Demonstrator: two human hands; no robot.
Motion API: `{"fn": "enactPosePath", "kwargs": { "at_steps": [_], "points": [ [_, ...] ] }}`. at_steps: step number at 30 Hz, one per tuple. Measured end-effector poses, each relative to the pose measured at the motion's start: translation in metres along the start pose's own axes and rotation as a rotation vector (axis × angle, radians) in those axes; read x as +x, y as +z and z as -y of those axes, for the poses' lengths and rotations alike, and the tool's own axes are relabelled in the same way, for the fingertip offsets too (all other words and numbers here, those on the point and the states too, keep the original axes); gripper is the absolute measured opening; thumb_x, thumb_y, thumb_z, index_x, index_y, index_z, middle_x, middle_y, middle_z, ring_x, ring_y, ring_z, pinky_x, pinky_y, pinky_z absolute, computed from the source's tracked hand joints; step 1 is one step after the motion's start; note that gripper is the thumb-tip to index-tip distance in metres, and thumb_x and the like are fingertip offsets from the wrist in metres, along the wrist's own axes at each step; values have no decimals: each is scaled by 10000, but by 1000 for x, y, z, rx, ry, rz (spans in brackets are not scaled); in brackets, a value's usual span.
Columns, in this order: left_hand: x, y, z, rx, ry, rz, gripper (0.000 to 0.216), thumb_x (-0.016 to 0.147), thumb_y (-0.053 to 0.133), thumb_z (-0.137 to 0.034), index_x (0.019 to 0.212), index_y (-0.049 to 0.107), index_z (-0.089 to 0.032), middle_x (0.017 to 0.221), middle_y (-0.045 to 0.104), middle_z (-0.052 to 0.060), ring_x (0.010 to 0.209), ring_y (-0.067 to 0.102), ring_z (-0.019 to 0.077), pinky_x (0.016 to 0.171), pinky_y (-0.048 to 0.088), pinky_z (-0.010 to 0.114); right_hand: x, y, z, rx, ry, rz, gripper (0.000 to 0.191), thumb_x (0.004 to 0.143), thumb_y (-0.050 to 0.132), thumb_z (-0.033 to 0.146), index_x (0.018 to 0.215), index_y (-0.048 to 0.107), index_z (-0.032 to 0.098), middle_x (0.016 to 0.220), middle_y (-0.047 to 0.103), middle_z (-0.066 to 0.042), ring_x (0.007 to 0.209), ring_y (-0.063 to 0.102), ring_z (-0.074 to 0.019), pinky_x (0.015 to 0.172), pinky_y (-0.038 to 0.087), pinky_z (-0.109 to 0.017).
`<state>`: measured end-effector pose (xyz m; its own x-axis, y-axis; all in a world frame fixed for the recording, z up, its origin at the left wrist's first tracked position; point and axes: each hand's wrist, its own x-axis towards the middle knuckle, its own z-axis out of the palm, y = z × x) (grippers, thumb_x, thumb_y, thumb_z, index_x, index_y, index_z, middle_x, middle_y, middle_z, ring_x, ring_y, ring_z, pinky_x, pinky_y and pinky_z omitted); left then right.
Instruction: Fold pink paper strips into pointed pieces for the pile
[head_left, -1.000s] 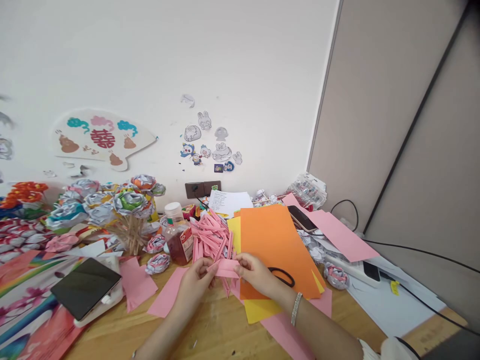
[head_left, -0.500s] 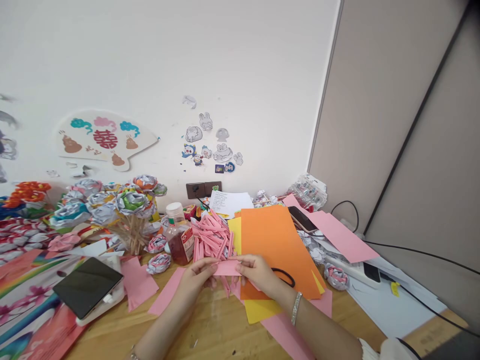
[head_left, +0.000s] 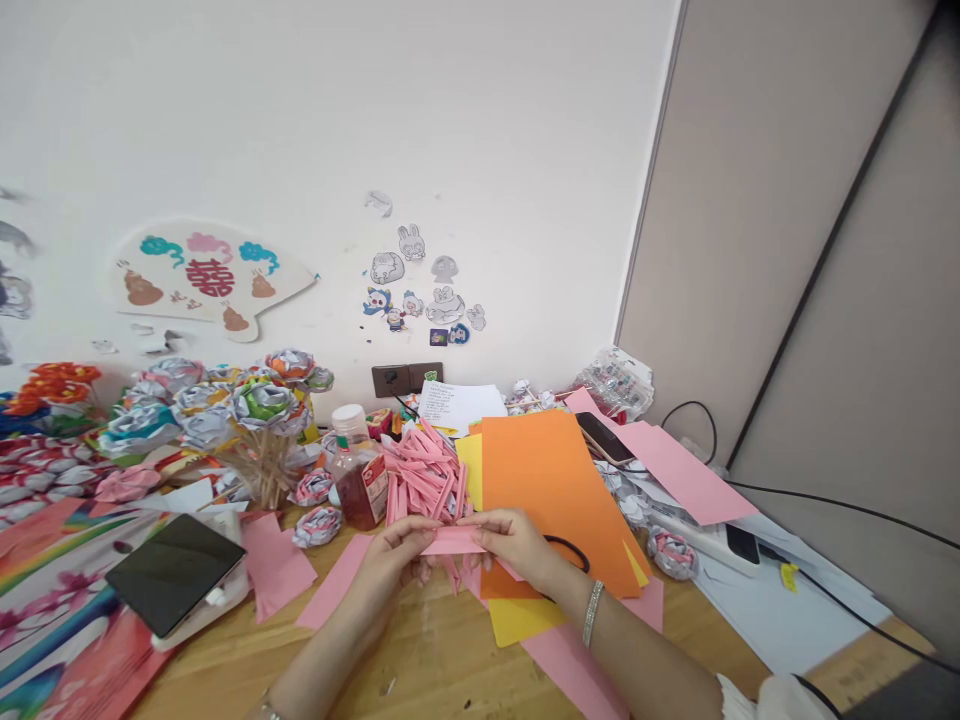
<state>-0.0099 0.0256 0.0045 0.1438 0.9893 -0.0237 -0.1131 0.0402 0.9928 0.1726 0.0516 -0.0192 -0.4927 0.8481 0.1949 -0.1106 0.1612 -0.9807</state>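
Note:
Both my hands pinch one small folded pink paper strip [head_left: 452,541] just above the wooden desk [head_left: 435,660]. My left hand [head_left: 394,556] grips its left end with closed fingers. My right hand [head_left: 516,545], with a bracelet on the wrist, holds the right end. Right behind the strip lies a heap of folded pink strips [head_left: 424,475]. Orange sheets [head_left: 551,490] over yellow and pink paper lie under my right hand, with black scissors [head_left: 568,551] on them.
A tablet [head_left: 172,572] lies at the left beside pink paper pieces [head_left: 276,565]. Paper flowers on sticks [head_left: 259,420], a red-labelled bottle [head_left: 358,478], a phone [head_left: 604,437], a power strip [head_left: 712,540] and cables crowd the back and right.
My hands have shifted slightly and turned the pink strip between the fingers; it now sits a little lower and flatter. Nothing else on the desk has moved.

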Motion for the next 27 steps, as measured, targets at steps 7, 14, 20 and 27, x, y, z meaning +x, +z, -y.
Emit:
{"fn": "enactPosePath", "kwargs": {
  "at_steps": [7, 14, 20, 27],
  "points": [
    [0, 0, 2, -85, -17, 95, 188, 675, 604, -359, 705, 560, -179, 547, 551, -42, 462, 479, 92, 427, 359, 186, 0, -3, -7, -223, -76, -23, 260, 774, 517, 321, 940, 658, 180, 689, 619, -21, 555, 519, -109, 560, 424, -239],
    [5, 4, 15, 103, -58, 197, 319, 725, 531, -457, 666, 546, -143, 503, 592, -12, 392, 480, 87, 395, 347, 192, -5, 0, 3, -405, -184, -18, 235, 799, 468, 221, 923, 667, 212, 836, 656, -30, 736, 582, -149, 694, 437, -264],
    [8, 1, 19, 170, -41, 169, 271, 694, 578, -421, 687, 530, -155, 490, 600, -25, 381, 480, 80, 389, 331, 181, -7, 0, 3, -425, -137, -20, 284, 796, 493, 323, 1009, 608, 174, 875, 640, -54, 748, 584, -162, 671, 441, -262],
    [7, 4, 21, 304, 15, 132, 304, 690, 547, -465, 687, 517, -163, 409, 528, -63, 363, 444, 83, 383, 307, 185, -5, 2, 1, -475, -77, 1, 228, 781, 516, 351, 792, 636, 158, 694, 588, -7, 657, 538, -131, 578, 388, -210]
  ]
}}
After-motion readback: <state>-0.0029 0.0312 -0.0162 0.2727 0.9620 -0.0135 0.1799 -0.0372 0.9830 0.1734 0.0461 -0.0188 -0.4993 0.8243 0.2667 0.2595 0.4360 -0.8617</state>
